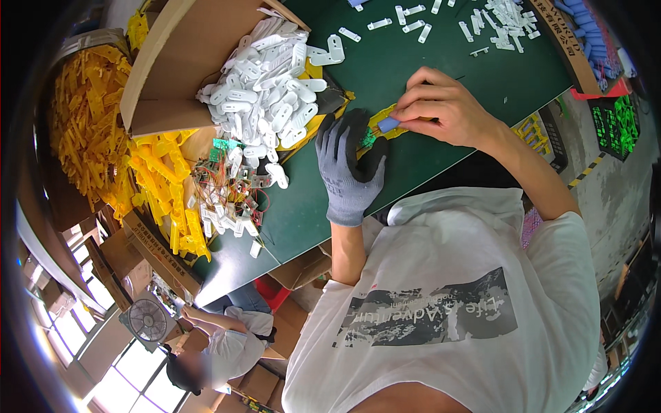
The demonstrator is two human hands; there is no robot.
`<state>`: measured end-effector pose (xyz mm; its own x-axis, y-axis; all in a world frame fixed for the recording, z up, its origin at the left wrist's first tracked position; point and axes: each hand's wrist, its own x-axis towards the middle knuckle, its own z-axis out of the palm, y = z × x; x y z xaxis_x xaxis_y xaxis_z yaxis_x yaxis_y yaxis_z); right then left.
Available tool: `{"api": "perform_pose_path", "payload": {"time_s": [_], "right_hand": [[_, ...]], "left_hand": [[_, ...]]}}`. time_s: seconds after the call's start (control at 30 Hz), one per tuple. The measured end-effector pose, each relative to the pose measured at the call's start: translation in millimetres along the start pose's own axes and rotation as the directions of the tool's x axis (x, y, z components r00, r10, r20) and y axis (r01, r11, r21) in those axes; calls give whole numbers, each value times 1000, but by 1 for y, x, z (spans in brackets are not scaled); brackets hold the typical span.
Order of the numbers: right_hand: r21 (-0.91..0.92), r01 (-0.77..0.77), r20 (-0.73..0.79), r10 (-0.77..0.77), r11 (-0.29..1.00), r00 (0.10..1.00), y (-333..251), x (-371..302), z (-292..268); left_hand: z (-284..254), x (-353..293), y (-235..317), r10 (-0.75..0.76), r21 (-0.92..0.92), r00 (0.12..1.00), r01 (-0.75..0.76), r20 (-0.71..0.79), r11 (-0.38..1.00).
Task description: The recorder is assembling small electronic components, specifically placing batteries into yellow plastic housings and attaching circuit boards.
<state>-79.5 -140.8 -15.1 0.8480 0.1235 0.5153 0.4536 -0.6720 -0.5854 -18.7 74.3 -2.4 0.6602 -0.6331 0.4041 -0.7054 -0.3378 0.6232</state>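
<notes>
My left hand [348,165], in a grey knit glove, grips a yellow plastic part [381,122] that carries a small green circuit board [368,138], just above the dark green table [441,55]. My bare right hand [441,107] pinches a small blue-grey piece [389,124] against the yellow part's upper end. The two hands meet at the part. My fingers hide most of the yellow part.
A heap of white plastic clips [268,89] spills from a cardboard box [172,69] on the left. Yellow parts [89,131] and wired little boards [227,189] lie beside it. Loose white pieces [499,20] and a box of blue parts [585,27] sit far right. Another person [220,344] is at the lower left.
</notes>
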Motion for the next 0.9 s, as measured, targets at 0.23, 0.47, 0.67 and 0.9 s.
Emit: {"api": "perform_pose_path", "payload": {"time_s": [0.23, 0.47, 0.67, 0.9], "right_hand": [[-36, -18, 58, 20, 999, 998, -10, -13, -9], [83, -98, -166, 111, 992, 980, -44, -28, 0], [120, -255, -431, 282, 959, 857, -78, -11, 28], [158, -359, -260, 389, 920, 884, -66, -12, 1]], "left_hand": [[-13, -52, 25, -28, 47, 966, 41, -259, 998], [-1, -72, 60, -600, -634, 782, 553, 170, 540], [3, 11, 52, -373, -733, 913, 139, -166, 666], [18, 53, 7, -409, -720, 860, 490, 307, 492]]}}
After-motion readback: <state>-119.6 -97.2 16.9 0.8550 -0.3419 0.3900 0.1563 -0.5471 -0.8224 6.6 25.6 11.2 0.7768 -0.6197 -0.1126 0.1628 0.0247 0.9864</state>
